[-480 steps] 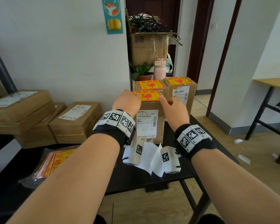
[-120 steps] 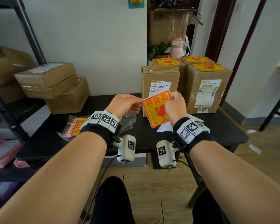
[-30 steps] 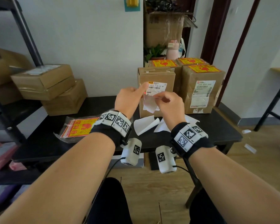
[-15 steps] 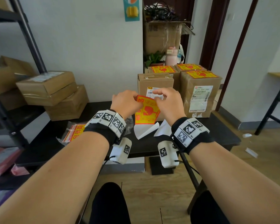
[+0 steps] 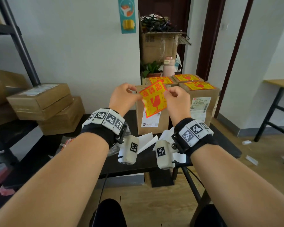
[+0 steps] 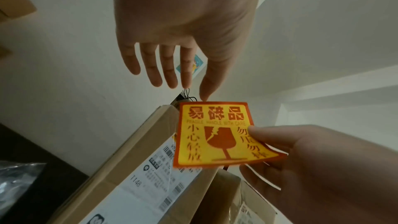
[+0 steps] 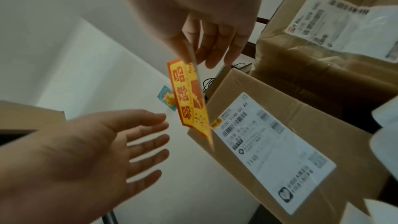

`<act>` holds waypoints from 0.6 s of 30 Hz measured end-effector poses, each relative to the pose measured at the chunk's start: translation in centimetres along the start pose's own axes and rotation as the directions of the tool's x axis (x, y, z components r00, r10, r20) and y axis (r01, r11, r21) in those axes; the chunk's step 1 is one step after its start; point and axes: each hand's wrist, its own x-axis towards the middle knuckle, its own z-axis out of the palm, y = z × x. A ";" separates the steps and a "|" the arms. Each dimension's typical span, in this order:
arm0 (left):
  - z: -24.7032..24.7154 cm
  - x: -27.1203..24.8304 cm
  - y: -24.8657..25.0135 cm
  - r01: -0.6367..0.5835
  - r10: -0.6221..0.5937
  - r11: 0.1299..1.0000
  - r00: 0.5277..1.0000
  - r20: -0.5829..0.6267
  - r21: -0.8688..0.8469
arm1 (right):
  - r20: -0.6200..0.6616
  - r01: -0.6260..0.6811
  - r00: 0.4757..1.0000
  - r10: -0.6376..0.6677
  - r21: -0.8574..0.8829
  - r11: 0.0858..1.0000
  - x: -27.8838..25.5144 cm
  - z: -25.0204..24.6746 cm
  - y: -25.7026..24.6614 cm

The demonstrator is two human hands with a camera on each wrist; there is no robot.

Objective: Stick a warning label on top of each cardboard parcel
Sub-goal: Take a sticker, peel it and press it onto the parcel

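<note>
A yellow-and-red fragile label hangs in the air in front of the upper face of an unlabelled cardboard parcel. My right hand pinches its right edge between thumb and finger, which shows plainly in the left wrist view. My left hand is beside the label's left corner with straight, spread fingers; only its thumb tip is near the top edge of the label. Three parcels beside and behind carry labels on top, the nearest one to the right.
White backing papers lie on the black table below my wrists. A bag of labels peeks out by my left forearm. Stacked flat boxes sit at the left by a metal shelf post.
Both hands have lifted the label from mid-height of the parcel's front up to its top edge. The left hand's fingers have spread off the label.
</note>
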 end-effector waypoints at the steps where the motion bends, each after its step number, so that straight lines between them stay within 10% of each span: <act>1: 0.0 0.4 0.1 0.029 -0.028 0.999 0.999 0.014 -0.032 | -0.018 -0.010 1.000 0.010 0.025 1.000 0.4 0.0 -0.3; 18: 1.7 5.7 0.3 0.085 -0.069 0.940 0.996 0.062 -0.330 | -0.002 -0.094 0.996 0.094 0.072 0.993 5.6 2.1 0.3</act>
